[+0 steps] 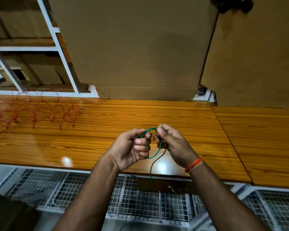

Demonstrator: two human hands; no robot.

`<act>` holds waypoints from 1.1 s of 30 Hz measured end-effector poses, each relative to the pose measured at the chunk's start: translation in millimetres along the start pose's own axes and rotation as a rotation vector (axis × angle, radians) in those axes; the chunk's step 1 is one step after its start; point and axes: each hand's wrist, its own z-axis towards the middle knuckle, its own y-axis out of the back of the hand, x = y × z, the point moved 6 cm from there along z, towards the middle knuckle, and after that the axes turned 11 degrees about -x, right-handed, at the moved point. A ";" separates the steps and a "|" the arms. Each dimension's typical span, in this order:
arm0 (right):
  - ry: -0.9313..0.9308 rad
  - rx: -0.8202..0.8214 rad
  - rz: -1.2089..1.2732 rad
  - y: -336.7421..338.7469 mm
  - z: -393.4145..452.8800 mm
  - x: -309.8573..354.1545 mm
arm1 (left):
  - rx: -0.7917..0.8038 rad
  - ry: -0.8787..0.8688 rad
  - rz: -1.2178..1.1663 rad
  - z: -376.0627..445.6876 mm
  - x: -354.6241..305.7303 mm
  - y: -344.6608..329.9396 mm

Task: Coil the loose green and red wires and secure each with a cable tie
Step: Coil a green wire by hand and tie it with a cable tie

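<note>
Head view: both hands raised above glossy orange wood-grain surface, close together. Left hand, fingers curled, grips one side of thin green wire, which forms a small loop between the hands. Right hand pinches the loop's top with fingers curled round it. Free tail of green wire hangs past the surface's near edge. Tangled thin red wire lies loose on the surface, well apart at far left. Orange thread band on right wrist. Brown cardboard boxes stand behind the surface; wire-mesh racks below.
</note>
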 end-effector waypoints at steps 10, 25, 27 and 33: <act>-0.047 -0.380 -0.064 42.6 -13.3 -52.6 | 0.036 -0.220 -0.324 0.1 -32.1 3.9; 0.520 -0.039 -0.629 -48.2 -26.0 49.5 | -0.259 -0.588 0.126 -1.6 -55.4 53.0; 0.510 -0.015 -0.574 -62.7 -20.0 58.2 | -0.213 -0.589 0.244 -6.9 -54.3 52.3; 0.464 -0.173 -0.435 -88.0 6.9 60.5 | -0.083 -0.478 0.319 -13.6 -60.3 69.5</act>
